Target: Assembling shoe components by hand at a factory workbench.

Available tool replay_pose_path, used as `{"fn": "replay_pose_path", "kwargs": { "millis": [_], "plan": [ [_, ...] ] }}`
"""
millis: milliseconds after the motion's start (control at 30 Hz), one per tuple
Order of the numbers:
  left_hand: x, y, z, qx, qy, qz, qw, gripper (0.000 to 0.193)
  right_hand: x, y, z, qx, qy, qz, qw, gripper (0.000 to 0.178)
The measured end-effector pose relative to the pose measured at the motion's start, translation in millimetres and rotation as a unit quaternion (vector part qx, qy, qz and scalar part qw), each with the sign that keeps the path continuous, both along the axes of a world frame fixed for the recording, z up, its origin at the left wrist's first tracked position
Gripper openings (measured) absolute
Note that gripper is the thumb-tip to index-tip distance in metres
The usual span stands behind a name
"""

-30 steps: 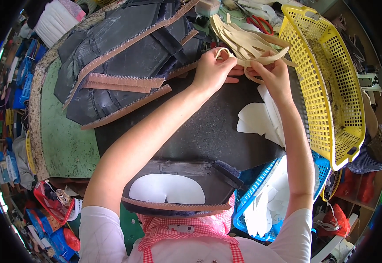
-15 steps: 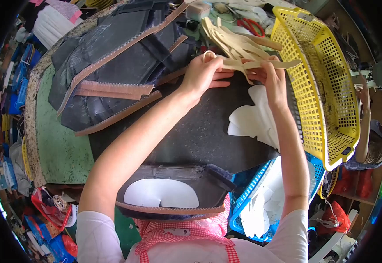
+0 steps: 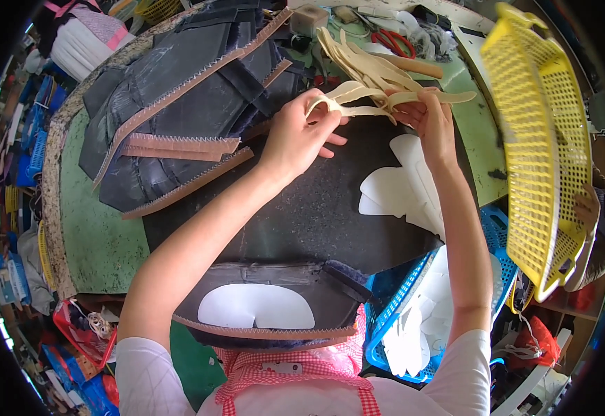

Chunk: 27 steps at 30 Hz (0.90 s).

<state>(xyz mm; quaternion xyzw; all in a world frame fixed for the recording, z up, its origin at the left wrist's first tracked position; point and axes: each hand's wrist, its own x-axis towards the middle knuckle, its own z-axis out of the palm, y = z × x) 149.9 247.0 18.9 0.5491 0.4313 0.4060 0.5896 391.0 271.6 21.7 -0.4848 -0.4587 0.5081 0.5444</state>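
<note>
A cream-coloured strip runs between my two hands over the far part of the work surface. My left hand pinches its looped left end, while my right hand grips it farther right, with a tail sticking out past the fingers. Just beyond lies a bundle of similar cream strips. White cut pieces rest on the black sheet near my right forearm. Close to my body is a dark panel with a zigzag-stitched brown edge and a white curved pad on it.
Stacked dark panels with brown edging cover the left of the green table. At the right, another person's hand is at a yellow basket. A blue basket holds white pieces. Red-handled scissors lie at the back.
The yellow basket has shifted right and tipped, away from the table edge. My left hand has moved slightly left and nearer, and the strip's loop at it has widened.
</note>
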Motion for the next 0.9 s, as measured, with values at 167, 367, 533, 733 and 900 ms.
{"fn": "replay_pose_path", "kwargs": {
  "millis": [167,367,533,733,900],
  "plan": [
    [1,3,-3,-0.029,-0.099,0.028,0.994,0.038,-13,-5,5,-0.011,-0.056,0.012,0.998,0.027],
    [12,5,-9,-0.003,-0.154,0.026,0.988,0.026,-14,-10,2,0.193,-0.347,0.029,0.917,0.044],
    [20,12,-2,0.021,-0.129,0.008,0.991,0.025,-19,-17,8,0.249,-0.443,0.035,0.861,0.035],
    [30,27,-17,0.214,0.068,0.003,0.974,0.03,-13,-13,1,0.103,-0.305,0.039,0.946,0.015],
    [38,30,-18,0.168,-0.009,0.018,0.986,0.048,-21,-16,3,0.168,-0.361,0.025,0.917,0.019]
  ]
}}
